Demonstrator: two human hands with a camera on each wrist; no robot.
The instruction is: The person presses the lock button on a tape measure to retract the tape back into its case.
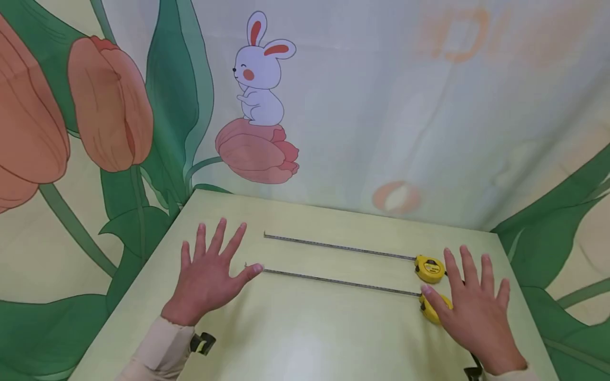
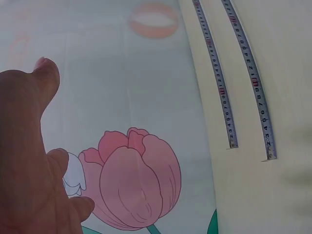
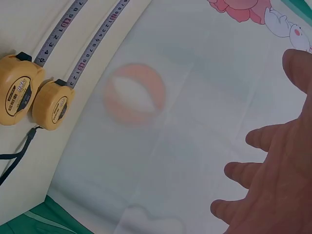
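Observation:
Two yellow tape measures lie on the table with their blades drawn out to the left, roughly parallel. The far tape measure (image 1: 430,269) shows its label and a dark strap. My right hand (image 1: 478,312), fingers spread, hovers over the near tape measure (image 1: 431,309) and partly hides it in the head view. Spread and holding nothing, my left hand (image 1: 209,278) is above the table's left side, its thumb overlapping the near blade (image 1: 333,281) close to the hooked end. The far blade (image 1: 333,246) ends beyond my left fingertips. Printed numbers show on both blades (image 2: 261,105) in the left wrist view.
The pale table (image 1: 305,338) has its back edge against a printed curtain (image 1: 343,116) with tulips and a rabbit. More of the green leaf print hangs at both sides. Each wrist wears a dark strap (image 1: 202,344).

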